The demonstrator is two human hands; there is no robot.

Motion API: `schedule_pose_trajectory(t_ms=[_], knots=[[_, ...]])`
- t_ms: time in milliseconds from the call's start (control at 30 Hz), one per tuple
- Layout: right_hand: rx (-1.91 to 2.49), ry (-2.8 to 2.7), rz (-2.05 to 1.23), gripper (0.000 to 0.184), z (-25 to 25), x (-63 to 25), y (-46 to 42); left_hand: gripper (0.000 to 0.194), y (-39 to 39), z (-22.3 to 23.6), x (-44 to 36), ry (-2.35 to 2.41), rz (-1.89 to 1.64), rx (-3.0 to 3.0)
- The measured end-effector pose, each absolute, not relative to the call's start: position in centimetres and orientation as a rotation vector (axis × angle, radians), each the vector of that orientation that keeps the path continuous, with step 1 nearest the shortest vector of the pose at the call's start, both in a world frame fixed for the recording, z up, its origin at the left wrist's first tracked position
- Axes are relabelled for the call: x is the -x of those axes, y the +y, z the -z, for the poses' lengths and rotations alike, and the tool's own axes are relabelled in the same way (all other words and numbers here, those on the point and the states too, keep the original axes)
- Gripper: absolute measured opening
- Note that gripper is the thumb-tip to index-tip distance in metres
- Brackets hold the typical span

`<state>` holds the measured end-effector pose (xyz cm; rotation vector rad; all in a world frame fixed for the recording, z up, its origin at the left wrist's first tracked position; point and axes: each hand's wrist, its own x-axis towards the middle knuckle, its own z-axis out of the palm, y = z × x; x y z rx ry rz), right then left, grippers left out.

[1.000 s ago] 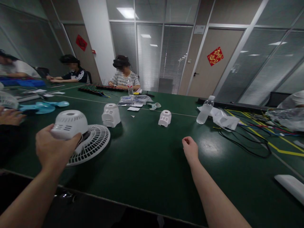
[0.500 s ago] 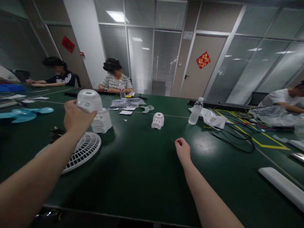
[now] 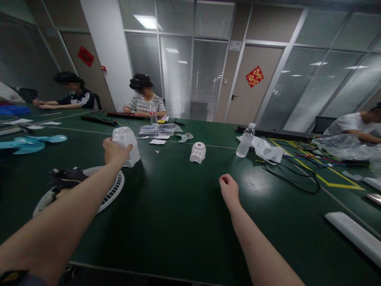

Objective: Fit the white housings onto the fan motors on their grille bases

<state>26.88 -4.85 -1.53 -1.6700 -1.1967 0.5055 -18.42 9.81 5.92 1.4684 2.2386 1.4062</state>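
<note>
My left hand (image 3: 116, 153) is closed around a white vented plastic fan motor cover (image 3: 122, 135). This cover lines up with a second white cover (image 3: 134, 157) just behind or under it; I cannot tell whether one is nested on the other. Below my left forearm lies a round white fan grille (image 3: 114, 186), with a dark fan motor (image 3: 68, 176) on it, partly hidden by the arm. Another small white vented cover (image 3: 198, 153) stands alone at mid-table. My right hand (image 3: 229, 188) rests in a loose fist on the table, its fingers curled with nothing visible in them.
Blue fan blades (image 3: 29, 143) lie at the left. A water bottle (image 3: 246, 140) stands beside a white plastic bag (image 3: 268, 149), with black cables (image 3: 300, 182) to the right. A long white piece (image 3: 354, 238) lies at the right edge. Several people sit around the green table (image 3: 178, 222).
My left hand has moved right and down with the cover, bringing it onto or against the other cover. More of the dark motor on the grille shows. My right hand has stayed put.
</note>
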Motion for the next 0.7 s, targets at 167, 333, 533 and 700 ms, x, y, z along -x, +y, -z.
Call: schedule_pose_trajectory(t_ms=[167, 333, 533, 700], knots=[[1.674, -1.189, -0.510, 0.017, 1.7, -27.0, -4.7, 0.106, 8.7, -6.3, 18.6, 2.200, -1.349, -1.522], [1.669, -1.187, -0.525, 0.018, 1.6, -27.0, -4.8, 0.108, 8.0, -6.5, 18.6, 2.187, -1.335, -1.554], [1.658, -1.185, -0.525, 0.018, 1.9, -27.1, -4.7, 0.106, 4.6, -8.5, 16.3, 2.147, -1.459, -1.836], [1.662, -1.183, -0.537, 0.018, 2.0, -27.1, -4.7, 0.088, -2.9, -10.1, 18.1, 2.104, -1.559, -2.216]])
